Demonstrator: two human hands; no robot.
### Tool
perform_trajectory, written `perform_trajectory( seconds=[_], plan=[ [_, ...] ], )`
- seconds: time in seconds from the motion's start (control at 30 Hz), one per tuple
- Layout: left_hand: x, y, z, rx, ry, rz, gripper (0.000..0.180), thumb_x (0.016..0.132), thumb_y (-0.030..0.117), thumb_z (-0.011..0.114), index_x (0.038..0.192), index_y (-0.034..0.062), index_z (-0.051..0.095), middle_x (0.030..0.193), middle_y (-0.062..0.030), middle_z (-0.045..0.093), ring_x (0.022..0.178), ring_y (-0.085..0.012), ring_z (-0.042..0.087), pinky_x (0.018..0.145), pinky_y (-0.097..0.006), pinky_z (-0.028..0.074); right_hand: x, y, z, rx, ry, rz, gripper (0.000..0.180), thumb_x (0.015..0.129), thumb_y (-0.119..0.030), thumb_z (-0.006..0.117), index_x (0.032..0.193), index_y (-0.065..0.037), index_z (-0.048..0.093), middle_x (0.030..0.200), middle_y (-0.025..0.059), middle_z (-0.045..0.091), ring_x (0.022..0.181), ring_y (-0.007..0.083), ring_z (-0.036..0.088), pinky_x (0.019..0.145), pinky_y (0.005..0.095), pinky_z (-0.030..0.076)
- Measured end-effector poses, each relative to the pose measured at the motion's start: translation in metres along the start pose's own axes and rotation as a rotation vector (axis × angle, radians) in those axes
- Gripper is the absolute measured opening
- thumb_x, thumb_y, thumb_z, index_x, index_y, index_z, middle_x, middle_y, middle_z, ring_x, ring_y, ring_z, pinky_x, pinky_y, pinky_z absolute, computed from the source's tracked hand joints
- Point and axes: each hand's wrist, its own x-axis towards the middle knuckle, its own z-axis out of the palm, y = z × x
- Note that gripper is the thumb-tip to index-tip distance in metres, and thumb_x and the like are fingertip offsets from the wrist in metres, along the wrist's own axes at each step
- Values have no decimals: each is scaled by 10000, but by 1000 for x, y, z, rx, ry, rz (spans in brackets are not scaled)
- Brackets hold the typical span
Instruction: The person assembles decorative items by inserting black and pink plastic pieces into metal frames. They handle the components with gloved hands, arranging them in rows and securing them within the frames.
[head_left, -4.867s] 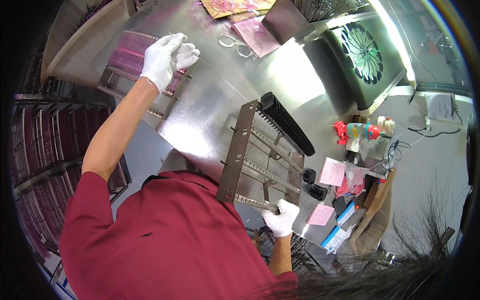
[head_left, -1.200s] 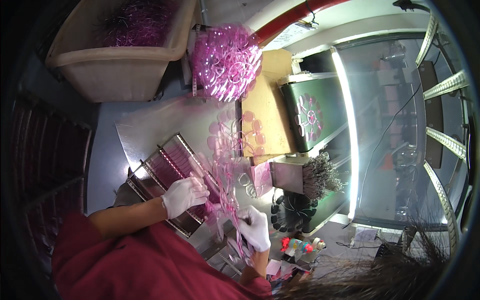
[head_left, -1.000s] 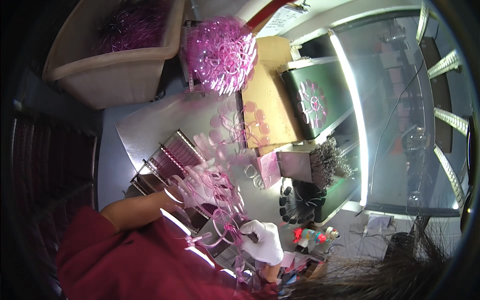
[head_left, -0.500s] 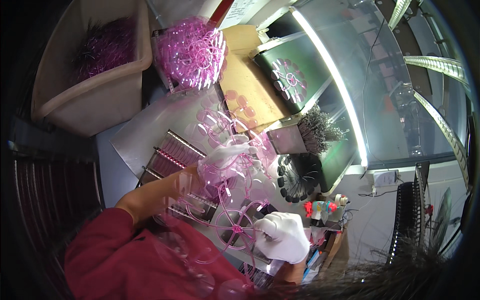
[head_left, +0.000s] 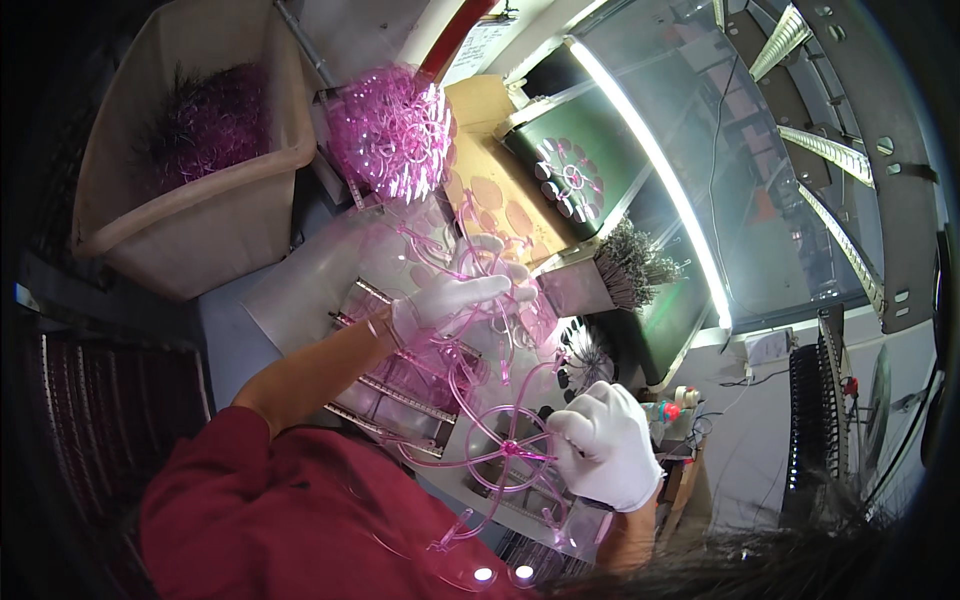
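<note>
In my white-gloved right hand (head_left: pixel 605 445), fingers curled closed, is the edge of a clear pink plastic sprue (head_left: pixel 510 448), a ring with spokes and curved runners trailing off it. My left hand (head_left: pixel 455 300), also gloved, reaches over the work surface with its fingers stretched and apart. Thin pink runners cross in front of it and pass between the fingers, hiding part of the hand. Beneath the left wrist, a metal-edged rack (head_left: pixel 405 395) lies partly hidden by pink plastic. More clear pink oval pieces (head_left: pixel 540 320) are just right of the left fingers.
A deep beige bin (head_left: pixel 190 225) with pink scrap stands at the far left, near a heaped pink bundle (head_left: pixel 390 130). Cardboard (head_left: pixel 510 180), a green belt (head_left: pixel 625 165) carrying another sprue, a box of grey pins (head_left: pixel 575 290) and a lit tube (head_left: pixel 660 180) lie beyond.
My right hand has moved right and slightly up with the sprue ring. My left hand has shifted slightly up, its fingers now more plainly visible. The whole view has also shifted a little.
</note>
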Motion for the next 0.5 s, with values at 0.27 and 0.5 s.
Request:
perform_trajectory(
  seconds=[0.27,0.5],
  plan=[
    [-3,36,17,17,-32,337,346,1133,37,452,1430,203,388,1489,-193,499,1446,-424,538,1179,-562,511,2,-9,-10,-84,59,18,366,663,-29,776,975,-177,655,887,-5,600,866,270,598,779,437,463],
    [-14,48,22,233,-13,570,381,1122,24,438,1455,194,365,1520,-180,471,1467,-462,502,1211,-583,451,-7,-22,-15,-153,106,59,453,582,-34,763,988,-194,639,914,-12,570,877,257,588,784,428,445]
  ],
)
